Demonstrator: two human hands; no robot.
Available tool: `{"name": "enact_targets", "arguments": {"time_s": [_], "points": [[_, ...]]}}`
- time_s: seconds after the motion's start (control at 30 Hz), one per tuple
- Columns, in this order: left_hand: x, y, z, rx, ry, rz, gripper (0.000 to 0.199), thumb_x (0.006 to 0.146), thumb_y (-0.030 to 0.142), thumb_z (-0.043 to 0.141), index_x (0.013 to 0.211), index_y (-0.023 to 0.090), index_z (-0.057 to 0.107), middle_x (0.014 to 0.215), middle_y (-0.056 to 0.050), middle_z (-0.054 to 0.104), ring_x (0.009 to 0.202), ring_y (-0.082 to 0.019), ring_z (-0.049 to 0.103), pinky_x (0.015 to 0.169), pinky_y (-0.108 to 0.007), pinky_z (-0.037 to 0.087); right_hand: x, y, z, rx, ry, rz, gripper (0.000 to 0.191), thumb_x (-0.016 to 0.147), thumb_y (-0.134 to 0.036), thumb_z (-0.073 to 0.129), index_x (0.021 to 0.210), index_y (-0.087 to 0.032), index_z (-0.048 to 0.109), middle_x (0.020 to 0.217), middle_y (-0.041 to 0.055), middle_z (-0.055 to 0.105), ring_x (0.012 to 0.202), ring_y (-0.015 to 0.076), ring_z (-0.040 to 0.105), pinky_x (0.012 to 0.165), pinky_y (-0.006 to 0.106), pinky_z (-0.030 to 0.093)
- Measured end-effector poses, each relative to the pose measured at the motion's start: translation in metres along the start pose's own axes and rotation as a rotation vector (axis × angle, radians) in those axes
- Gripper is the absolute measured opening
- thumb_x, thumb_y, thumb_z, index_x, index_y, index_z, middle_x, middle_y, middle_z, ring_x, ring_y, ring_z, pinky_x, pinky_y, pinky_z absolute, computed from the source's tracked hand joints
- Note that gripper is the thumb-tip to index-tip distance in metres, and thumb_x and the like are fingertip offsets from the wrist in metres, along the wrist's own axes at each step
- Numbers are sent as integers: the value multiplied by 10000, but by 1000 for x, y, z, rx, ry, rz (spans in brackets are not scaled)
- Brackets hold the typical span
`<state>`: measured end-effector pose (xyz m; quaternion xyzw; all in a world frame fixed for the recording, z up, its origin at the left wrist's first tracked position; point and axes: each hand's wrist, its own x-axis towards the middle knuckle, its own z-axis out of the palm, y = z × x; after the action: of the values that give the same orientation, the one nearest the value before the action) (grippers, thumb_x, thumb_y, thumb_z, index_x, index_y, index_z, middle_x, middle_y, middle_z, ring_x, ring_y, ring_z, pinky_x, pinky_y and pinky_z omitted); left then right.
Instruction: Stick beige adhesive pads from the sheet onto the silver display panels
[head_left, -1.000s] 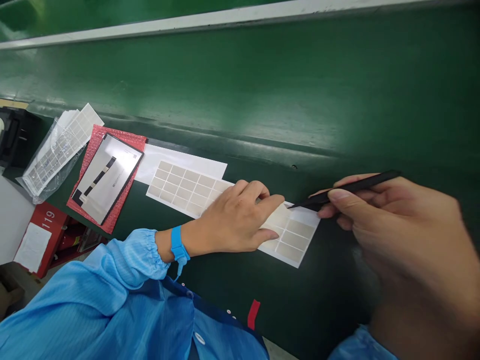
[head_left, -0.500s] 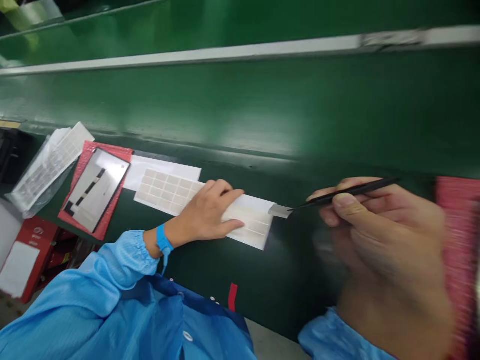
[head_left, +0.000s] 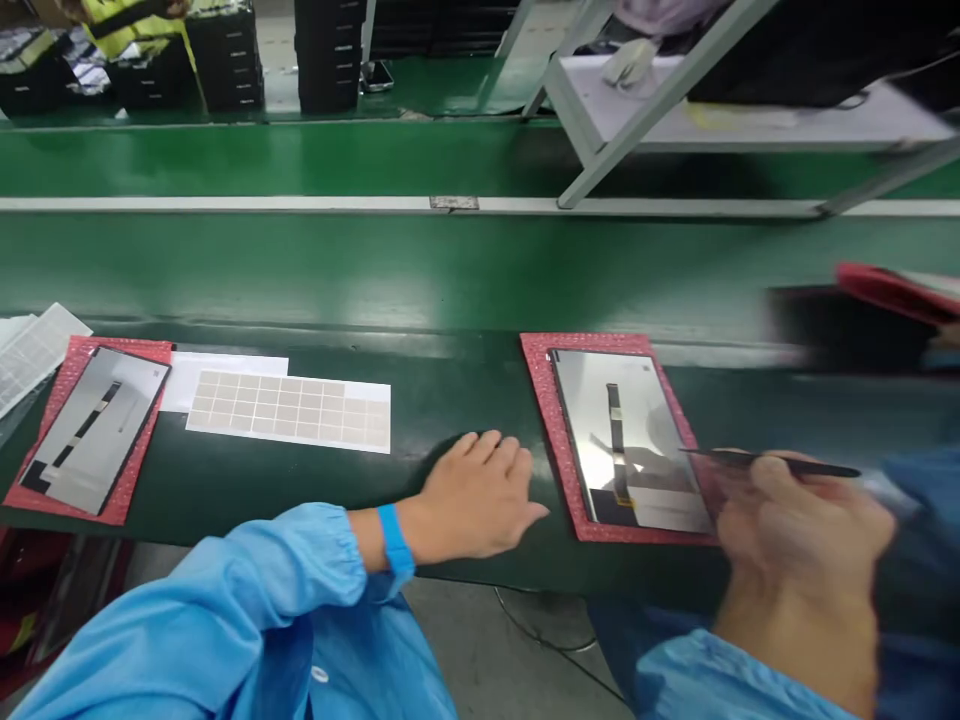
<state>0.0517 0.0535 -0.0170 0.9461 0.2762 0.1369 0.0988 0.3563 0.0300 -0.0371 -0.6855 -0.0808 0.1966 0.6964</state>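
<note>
My left hand (head_left: pixel 484 497) rests palm down on the dark green worktop, fingers stretched out and holding nothing. Black tweezers (head_left: pixel 817 466) are pinched in my right hand (head_left: pixel 806 535), which is smeared by motion. Their tip points left, over the right edge of a display panel (head_left: pixel 645 430); whether anything is at the tip, I cannot tell. That panel has a dark flex strip down its middle and lies on pink bubble wrap (head_left: pixel 536 365). To the left of my left hand lies a sheet of pale grey rectangular stickers (head_left: pixel 289 408).
Another display panel (head_left: pixel 97 430) lies on pink bubble wrap at the far left, beside more sticker sheets (head_left: pixel 37 355). Across the green bench stand black stacked trays (head_left: pixel 328 55) and a metal-framed shelf (head_left: pixel 630 120). A co-worker's blue sleeve (head_left: pixel 926 500) shows at right.
The view has swung right. My left hand has left the sticker sheet and lies on the bare worktop. My right hand has carried the tweezers over to the right-hand panel's edge.
</note>
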Motion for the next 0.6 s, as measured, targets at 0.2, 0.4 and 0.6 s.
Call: {"name": "enact_targets", "arguments": {"time_s": [0.2,0.4,0.6], "points": [[4,15,24,154,-29,-6,654,1128,508,239,1520,68,521,1627,-182,491,1517,-317,420,1192,-620,396,-39,15,-6,95,-190,17,456,295,-192,837,633,-111,542,701,71,536,642,239,599,571,346,587],[-58,-17,-9,206,-121,-26,584,1137,433,244,1546,95,488,1660,-135,470,1542,-278,400,1191,-620,411,-110,31,4,146,-265,83,546,349,-289,907,767,-120,600,793,59,564,694,208,604,577,355,611],[-101,-14,-26,284,-153,-66,578,1108,395,370,1556,43,473,1670,-197,437,1556,-331,403,1202,-603,398,-153,15,5,59,-321,121,585,460,-389,983,824,-121,612,832,70,567,737,193,615,685,369,648]]}}
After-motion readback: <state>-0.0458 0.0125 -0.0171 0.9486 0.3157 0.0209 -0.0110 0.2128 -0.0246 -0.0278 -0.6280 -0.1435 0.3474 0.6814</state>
